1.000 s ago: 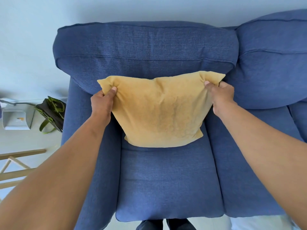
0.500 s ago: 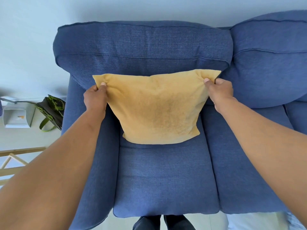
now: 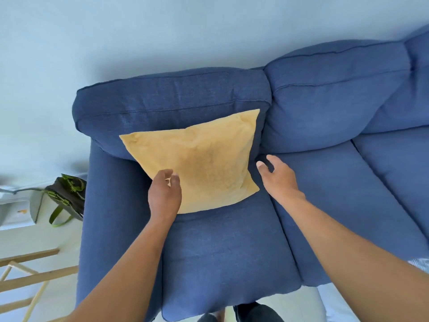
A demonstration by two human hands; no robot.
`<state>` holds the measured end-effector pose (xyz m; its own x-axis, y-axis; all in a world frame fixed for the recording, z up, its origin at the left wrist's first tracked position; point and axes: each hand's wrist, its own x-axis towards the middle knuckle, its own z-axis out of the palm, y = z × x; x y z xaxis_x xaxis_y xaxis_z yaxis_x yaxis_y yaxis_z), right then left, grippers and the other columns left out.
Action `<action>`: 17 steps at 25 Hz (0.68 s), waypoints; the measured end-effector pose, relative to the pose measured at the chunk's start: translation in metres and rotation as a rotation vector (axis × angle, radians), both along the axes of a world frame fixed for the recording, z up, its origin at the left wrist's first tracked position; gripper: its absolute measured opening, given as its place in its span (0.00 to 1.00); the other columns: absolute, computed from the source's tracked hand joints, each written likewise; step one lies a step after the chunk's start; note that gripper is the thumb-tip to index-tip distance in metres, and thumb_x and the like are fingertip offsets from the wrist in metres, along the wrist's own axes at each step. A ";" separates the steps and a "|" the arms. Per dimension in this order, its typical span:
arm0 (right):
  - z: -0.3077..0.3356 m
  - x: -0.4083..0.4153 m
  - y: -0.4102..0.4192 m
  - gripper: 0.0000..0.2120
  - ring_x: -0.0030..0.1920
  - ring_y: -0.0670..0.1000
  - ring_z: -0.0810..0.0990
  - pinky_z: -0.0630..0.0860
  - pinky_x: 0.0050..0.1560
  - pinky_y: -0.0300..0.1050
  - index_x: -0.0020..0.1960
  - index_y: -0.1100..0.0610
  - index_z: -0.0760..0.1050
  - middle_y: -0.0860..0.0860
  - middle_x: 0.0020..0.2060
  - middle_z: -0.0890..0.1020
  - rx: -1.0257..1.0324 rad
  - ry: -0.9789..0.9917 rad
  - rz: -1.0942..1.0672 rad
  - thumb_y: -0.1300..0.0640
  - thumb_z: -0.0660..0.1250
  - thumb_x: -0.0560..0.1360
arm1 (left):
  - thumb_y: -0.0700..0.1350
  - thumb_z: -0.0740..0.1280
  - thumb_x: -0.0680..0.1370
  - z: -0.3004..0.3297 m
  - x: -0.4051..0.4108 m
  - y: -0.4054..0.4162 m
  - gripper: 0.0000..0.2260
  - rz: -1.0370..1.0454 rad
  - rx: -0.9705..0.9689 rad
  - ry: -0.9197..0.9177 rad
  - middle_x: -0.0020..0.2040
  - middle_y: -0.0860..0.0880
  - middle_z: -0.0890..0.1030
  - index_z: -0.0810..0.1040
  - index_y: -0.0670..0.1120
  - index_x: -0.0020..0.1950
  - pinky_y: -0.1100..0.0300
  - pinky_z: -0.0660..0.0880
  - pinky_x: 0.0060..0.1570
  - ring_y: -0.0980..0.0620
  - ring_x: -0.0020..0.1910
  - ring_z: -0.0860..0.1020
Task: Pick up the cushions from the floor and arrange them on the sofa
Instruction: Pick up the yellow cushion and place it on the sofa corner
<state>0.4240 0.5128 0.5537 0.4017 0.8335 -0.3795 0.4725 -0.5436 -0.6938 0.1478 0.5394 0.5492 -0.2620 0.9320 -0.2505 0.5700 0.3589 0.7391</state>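
Observation:
A yellow cushion (image 3: 202, 161) leans upright against the back pad of the blue sofa (image 3: 222, 252), on its leftmost seat. My left hand (image 3: 164, 196) hovers in front of the cushion's lower left corner, fingers loosely curled and holding nothing. My right hand (image 3: 277, 177) is just right of the cushion's lower right corner, fingers spread, apart from it. Neither hand grips the cushion.
A dark bag with green straps (image 3: 67, 196) lies on the floor left of the sofa arm, beside a white box (image 3: 16, 210). A light wooden frame (image 3: 27, 277) stands at the lower left. The pale wall is behind the sofa.
Both hands let go of the cushion's top corners and drew back and down. The cushion now rests on its own against the back pad. The view shifted, so the sofa sits lower and tilted.

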 end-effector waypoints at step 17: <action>0.006 0.093 -0.309 0.38 0.87 0.57 0.42 0.51 0.83 0.66 0.86 0.60 0.50 0.58 0.87 0.47 -0.214 -0.386 -0.327 0.40 0.57 0.86 | 0.57 0.57 0.86 0.008 0.210 -0.176 0.33 -1.190 0.146 0.367 0.87 0.43 0.51 0.52 0.42 0.86 0.45 0.52 0.82 0.44 0.86 0.47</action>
<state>0.5170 0.2043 0.5600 0.7706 0.5622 -0.3002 0.4535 -0.8147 -0.3615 0.3582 0.3630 0.5571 0.7276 0.6512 -0.2159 0.6645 -0.5908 0.4576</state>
